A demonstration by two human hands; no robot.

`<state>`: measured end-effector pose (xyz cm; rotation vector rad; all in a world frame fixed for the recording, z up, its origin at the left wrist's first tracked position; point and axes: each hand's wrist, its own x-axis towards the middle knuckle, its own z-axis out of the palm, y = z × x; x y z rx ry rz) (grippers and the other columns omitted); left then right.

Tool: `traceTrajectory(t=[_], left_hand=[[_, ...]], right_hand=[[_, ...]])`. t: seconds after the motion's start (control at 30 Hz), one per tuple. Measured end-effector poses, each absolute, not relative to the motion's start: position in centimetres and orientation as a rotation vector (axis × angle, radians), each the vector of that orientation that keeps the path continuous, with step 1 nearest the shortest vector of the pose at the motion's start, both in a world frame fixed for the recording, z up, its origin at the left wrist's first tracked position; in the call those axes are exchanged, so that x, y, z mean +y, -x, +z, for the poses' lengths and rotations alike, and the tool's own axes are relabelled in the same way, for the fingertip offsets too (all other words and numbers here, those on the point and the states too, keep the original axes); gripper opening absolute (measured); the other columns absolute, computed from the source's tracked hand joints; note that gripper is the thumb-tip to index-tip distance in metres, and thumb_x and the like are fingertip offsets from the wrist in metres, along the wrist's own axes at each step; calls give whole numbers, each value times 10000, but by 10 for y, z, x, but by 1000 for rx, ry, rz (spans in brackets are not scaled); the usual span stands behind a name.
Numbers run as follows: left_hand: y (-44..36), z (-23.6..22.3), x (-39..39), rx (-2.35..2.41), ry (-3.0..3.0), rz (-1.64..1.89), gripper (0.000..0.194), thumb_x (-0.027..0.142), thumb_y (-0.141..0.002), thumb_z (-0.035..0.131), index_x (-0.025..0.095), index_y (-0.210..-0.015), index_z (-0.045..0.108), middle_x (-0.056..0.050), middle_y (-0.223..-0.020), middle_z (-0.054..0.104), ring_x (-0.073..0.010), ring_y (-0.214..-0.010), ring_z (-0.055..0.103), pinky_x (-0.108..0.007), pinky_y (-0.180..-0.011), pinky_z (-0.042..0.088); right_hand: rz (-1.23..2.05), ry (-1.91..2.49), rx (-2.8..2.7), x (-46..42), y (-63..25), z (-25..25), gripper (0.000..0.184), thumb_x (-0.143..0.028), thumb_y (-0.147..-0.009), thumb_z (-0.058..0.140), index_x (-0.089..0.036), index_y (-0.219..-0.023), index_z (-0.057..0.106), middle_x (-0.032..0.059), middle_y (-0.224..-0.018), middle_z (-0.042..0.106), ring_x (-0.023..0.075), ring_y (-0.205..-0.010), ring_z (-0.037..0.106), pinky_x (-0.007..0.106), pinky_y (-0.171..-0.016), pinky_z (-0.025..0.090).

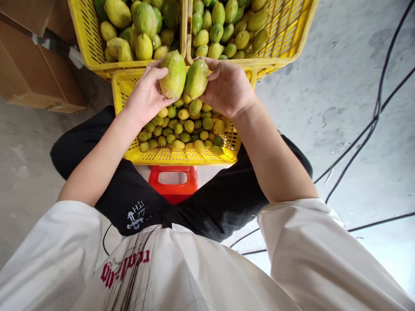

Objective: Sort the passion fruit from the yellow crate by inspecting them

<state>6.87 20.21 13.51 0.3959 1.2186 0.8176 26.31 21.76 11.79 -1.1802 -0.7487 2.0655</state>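
Note:
Side by side, two green-yellow lemons are held up above the near yellow basket (129, 158). My left hand (146, 93) is closed around the larger lemon (173, 75), thumb on its upper side. In my right hand (228, 86) is a smaller, greener lemon (196, 79), gripped with the thumb at its right edge. The two fruits almost touch; whether they do I cannot tell. Below them, many small yellow and green lemons (189, 126) lie in the near basket. My hands cover part of its far side.
Two more yellow baskets stand beyond: the left one (84, 36) holds large lemons, the right one (288, 30) medium ones. A red plastic stool (173, 190) shows under the near basket. Cardboard boxes (35, 65) stand at the left. Black cables (378, 113) cross the concrete floor at the right.

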Motion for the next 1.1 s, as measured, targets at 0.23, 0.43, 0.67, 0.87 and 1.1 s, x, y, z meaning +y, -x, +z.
traceTrajectory(t=[0.23, 0.43, 0.67, 0.87, 1.1], left_hand=[[-67, 132, 201, 1183, -277, 869, 605, 238, -983, 760, 531, -1494, 620, 109, -1342, 855, -225, -1536, 658, -408, -1173, 621], [-68, 123, 193, 1171, -303, 770, 565, 241, -947, 807, 412, -1475, 707, 7, -1220, 888, -297, -1431, 742, -433, -1135, 648], [-70, 125, 201, 1165, -442, 793, 269, 234, -978, 587, 304, -1186, 742, -4, -1099, 870, -311, -1572, 585, -450, -1213, 576], [-67, 126, 200, 1142, -565, 813, 220, 258, -844, 711, 372, -1029, 677, 56, -1030, 844, -313, -1613, 523, -489, -1215, 552], [-74, 142, 199, 1174, -445, 819, 110, 291, -896, 665, 299, -966, 749, -18, -1042, 858, -353, -1536, 643, -460, -1158, 620]], right_hand=[[2015, 1193, -671, 208, -259, 101, 461, -489, -595, 888, -445, -991, 655, 22, -1201, 821, 367, -1563, 527, 596, -1073, 607], [2007, 1023, -706, 203, -253, 88, 345, -483, -781, 906, -318, -974, 672, -26, -1075, 767, 232, -1139, 683, 462, -1106, 622], [1962, 1175, -653, 207, -252, 86, 362, -358, -723, 905, -336, -954, 627, -35, -1003, 758, 269, -1217, 677, 520, -1116, 563], [1973, 1191, -505, 209, -251, 104, 250, -246, -721, 723, -311, -913, 577, -33, -906, 699, 257, -1128, 677, 464, -1110, 545], [2082, 1175, -436, 212, -260, 123, 391, -305, -541, 678, -354, -912, 564, -9, -914, 751, 326, -1301, 688, 442, -1095, 551]])
